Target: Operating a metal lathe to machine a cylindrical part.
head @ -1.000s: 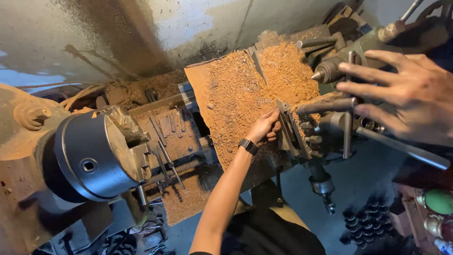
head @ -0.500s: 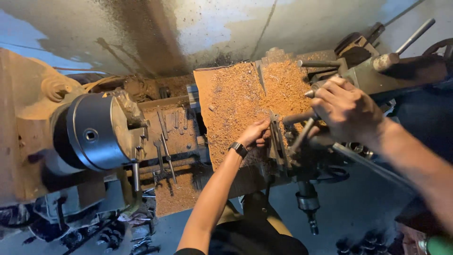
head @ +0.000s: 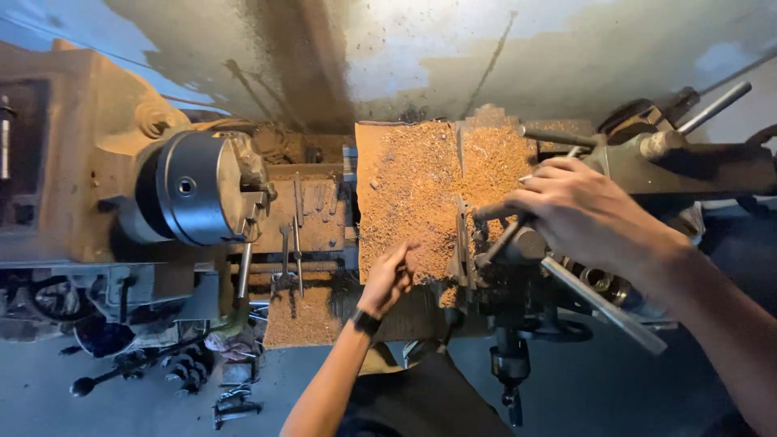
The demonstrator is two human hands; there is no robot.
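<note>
Left hand (head: pixel 388 279) rests fingertips on chip-covered board (head: pixel 421 194) lying across lathe bed. Right hand (head: pixel 587 214) grips handle (head: pixel 506 239) at tool post; dark 3-jaw chuck (head: pixel 190 188) well apart on the left, wrenches (head: pixel 291 239) beside it.

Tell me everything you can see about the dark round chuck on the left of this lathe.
The chuck is a dark, smooth metal cylinder mounted on the rusty brown headstock, its flat face turned right toward the chip-covered board. A small square socket shows in its rim. Stepped jaws stick out of the face; whether they hold anything cannot be told. It looks cleaner than the machine around it. Neither the left hand nor the right hand touches it.
</note>
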